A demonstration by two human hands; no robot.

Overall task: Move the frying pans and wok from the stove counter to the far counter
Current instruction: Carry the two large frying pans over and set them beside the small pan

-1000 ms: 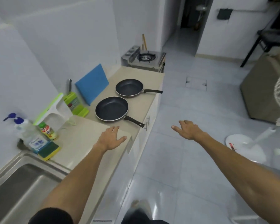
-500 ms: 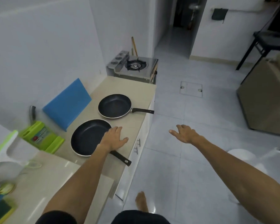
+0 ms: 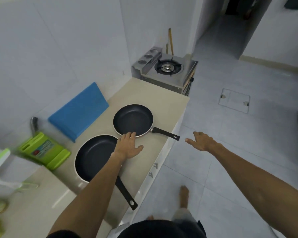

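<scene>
A green board and a blue board lean against the white wall at the left of a beige surface. Two black frying pans rest flat on that surface. The near pan sits closest to the viewer, its handle pointing back toward the surface's front edge, partly crossed by the person's left forearm. The far pan lies just beyond it, the two rims nearly touching, its handle angled right toward the edge. The left hand reaches out palm down between the pans, fingers spread and relaxed, their tips overlapping the far pan's near rim; whether they touch it cannot be told, and they grip nothing. A steel gas stove stands at the far end of the surface, against the wall's corner. The right hand hangs in the air past the surface's edge, over the grey tiled floor, fingers loosely spread and holding nothing, close to the end of the far pan's handle but apart from it. A bare foot shows on the tiles below.
</scene>
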